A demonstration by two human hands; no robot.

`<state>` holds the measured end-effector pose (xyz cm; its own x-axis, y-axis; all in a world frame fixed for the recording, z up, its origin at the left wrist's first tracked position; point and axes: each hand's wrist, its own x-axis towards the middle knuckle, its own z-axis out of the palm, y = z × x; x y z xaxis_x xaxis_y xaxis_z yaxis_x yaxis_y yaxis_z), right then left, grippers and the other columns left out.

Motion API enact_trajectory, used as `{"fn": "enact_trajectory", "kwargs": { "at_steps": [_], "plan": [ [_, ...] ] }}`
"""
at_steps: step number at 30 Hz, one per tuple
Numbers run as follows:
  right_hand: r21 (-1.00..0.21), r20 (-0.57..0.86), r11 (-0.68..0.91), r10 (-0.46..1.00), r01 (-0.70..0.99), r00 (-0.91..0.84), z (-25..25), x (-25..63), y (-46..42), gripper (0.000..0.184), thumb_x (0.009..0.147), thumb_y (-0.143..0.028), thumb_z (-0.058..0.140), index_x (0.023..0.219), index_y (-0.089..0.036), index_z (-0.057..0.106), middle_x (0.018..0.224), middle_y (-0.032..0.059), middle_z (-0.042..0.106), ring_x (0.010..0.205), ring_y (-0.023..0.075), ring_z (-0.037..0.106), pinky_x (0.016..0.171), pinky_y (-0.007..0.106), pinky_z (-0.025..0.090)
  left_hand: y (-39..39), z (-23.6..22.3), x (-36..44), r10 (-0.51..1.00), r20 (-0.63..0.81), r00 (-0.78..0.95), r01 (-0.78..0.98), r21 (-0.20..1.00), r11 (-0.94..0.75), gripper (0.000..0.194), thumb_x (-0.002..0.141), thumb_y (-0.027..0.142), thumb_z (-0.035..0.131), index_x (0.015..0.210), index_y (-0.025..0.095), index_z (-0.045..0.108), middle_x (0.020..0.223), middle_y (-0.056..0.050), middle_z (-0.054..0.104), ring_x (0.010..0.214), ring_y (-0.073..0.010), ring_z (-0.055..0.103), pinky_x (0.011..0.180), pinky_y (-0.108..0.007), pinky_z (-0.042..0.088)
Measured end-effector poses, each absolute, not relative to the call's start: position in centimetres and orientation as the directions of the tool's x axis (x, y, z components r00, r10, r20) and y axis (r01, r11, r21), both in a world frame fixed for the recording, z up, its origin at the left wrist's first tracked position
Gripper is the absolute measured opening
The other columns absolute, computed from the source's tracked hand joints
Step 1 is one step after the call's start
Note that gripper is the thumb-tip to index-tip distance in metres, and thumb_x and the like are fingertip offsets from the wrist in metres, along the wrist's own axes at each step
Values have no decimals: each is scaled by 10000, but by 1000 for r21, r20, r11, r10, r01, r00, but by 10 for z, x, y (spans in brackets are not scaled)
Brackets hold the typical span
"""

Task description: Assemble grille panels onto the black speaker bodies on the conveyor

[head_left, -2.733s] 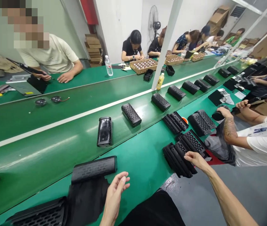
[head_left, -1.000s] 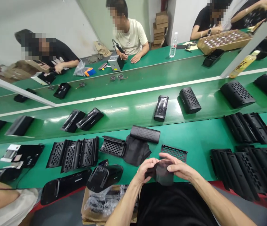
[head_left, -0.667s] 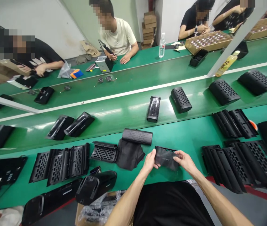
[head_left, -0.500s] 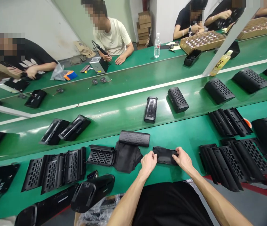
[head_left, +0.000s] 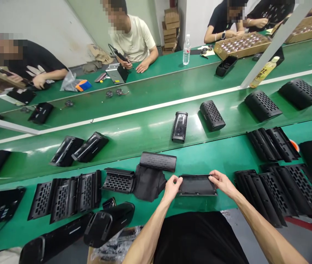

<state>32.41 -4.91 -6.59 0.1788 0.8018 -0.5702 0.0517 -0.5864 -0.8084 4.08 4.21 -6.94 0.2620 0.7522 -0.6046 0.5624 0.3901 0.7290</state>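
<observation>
A black grille cover (head_left: pixel 198 186) lies in front of me with its hollow inside facing up, lined with dark cloth. My left hand (head_left: pixel 173 187) pinches its left end between thumb and fingers. At the upper right corner, my right hand (head_left: pixel 223 184) grips the same cover, thumb near the edge. To the left is a pile of black mesh cloth (head_left: pixel 148 185). Another grille cover (head_left: pixel 158 161) lies just above that pile, outer side up, and a further slotted cover (head_left: pixel 119 181) touches the cloth's left side.
Slotted covers (head_left: pixel 65 198) stand in a row at left, and more covers (head_left: pixel 271 194) are stacked at right. Black speaker housings (head_left: pixel 179 128) rest on the green conveyor belt (head_left: pixel 136 135). Dark cylinders (head_left: pixel 109 223) lie near the front edge. Co-workers sit across the line.
The cover between my hands has tipped, so its inside and lower rim show more. My right hand has shifted slightly right and up to the corner. The view has turned slightly.
</observation>
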Motion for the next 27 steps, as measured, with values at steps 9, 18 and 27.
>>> {"fn": "enact_trajectory", "kwargs": {
  "at_steps": [9, 18, 27],
  "plan": [
    [-821, -563, -526, 810, -222, 165, 9, 313, -65, 522, 799, -636, 842, 1064, -215, 682, 759, -28, 627, 616, 129, 525, 574, 251, 409, 28, 3, 20, 739, -542, 400, 112, 830, 547, 534, 798, 657, 780, 929, 234, 482, 627, 119, 401, 489, -60, 379, 468, -163, 337],
    [-835, -520, -452, 836, -314, 178, 51, 299, -80, 447, 858, -542, 842, 1153, -222, 739, 902, 17, 685, 734, 149, 580, 643, 261, 469, 14, 47, 11, 741, -543, 395, -131, 765, 630, 487, 789, 515, 877, 905, 215, 511, 663, 108, 395, 538, -53, 320, 501, -175, 273],
    [-851, -514, -452, 821, -268, 248, 66, 296, -90, 496, 828, -530, 871, 1230, -265, 750, 1010, 48, 701, 917, 202, 645, 782, 289, 544, 12, 58, 11, 750, -503, 430, -131, 787, 603, 467, 786, 492, 886, 922, 208, 541, 688, 86, 470, 555, -57, 372, 520, -185, 297]
  ]
}}
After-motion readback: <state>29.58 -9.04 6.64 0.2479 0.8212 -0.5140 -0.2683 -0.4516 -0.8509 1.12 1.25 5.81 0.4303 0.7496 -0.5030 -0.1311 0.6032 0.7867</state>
